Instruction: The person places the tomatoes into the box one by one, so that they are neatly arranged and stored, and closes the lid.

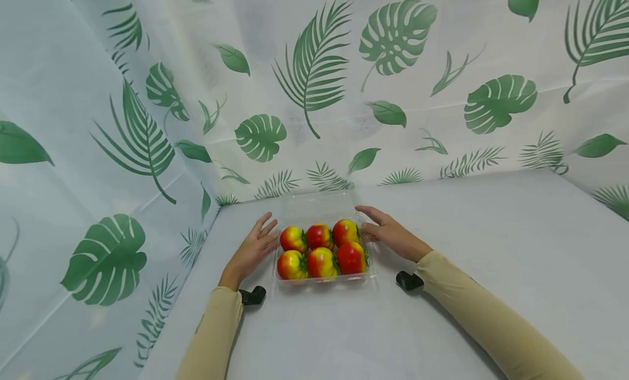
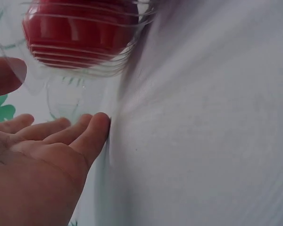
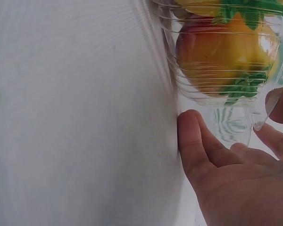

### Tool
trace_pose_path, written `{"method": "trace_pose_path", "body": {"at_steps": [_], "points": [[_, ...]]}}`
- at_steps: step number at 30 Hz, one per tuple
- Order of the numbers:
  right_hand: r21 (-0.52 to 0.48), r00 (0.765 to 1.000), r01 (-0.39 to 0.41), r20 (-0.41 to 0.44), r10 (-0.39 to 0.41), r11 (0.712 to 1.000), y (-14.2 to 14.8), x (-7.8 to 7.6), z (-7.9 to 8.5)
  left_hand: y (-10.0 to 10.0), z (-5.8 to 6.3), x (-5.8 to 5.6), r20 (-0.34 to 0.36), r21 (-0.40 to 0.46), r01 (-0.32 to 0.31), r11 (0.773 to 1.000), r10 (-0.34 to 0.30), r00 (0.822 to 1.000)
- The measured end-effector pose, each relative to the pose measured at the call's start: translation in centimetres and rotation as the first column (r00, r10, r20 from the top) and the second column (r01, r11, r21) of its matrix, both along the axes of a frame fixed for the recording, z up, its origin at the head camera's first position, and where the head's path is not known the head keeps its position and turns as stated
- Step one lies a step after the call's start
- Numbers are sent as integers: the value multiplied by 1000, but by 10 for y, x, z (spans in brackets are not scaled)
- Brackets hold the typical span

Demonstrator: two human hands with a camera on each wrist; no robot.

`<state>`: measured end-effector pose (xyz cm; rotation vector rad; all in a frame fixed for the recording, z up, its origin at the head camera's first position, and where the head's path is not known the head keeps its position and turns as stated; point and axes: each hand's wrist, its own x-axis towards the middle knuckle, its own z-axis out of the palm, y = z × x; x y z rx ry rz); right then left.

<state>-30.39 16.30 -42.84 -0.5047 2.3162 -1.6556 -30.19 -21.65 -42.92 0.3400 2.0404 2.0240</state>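
Note:
A clear plastic clamshell box (image 1: pixel 319 280) lies on the table with its lid (image 1: pixel 316 206) folded back. Inside, several red-and-yellow fruits (image 1: pixel 321 261) with green leafy tops sit in two rows of three. Along the box's left side is my left hand (image 1: pixel 251 253), fingers extended; its thumb (image 2: pixel 7 75) is near the rim in the left wrist view. My right hand (image 1: pixel 395 237) is at the right side, fingers reaching toward the lid hinge. In the right wrist view its thumb (image 3: pixel 279 106) is close to the rim; whether it touches is unclear.
A pale cloth covers the table (image 1: pixel 491 249). Leaf-printed white sheets (image 1: pixel 324 123) hang behind and to the left. Small black wrist devices (image 1: pixel 253 296) show by both sleeve cuffs.

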Motion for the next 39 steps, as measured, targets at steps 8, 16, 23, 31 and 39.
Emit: {"method": "trace_pose_path", "body": {"at_steps": [8,16,23,31,39], "points": [[-34,1000,18,-7,-18,999,-1,-1,-1,5,-4,0,-33,63,-22,998,24,999],[-84,998,57,-36,-61,995,-4,0,-2,6,-6,1,-58,154,-26,988,35,998],[-118,991,104,-72,-113,988,-4,-2,-3,7,-6,1,-71,186,-43,982,57,996],[-82,985,133,-102,-141,988,-5,-3,0,8,-6,0,-78,179,-90,980,106,991],[-104,983,132,-116,-144,986,-4,-3,-1,9,-5,0,-73,144,-124,982,136,988]]}}
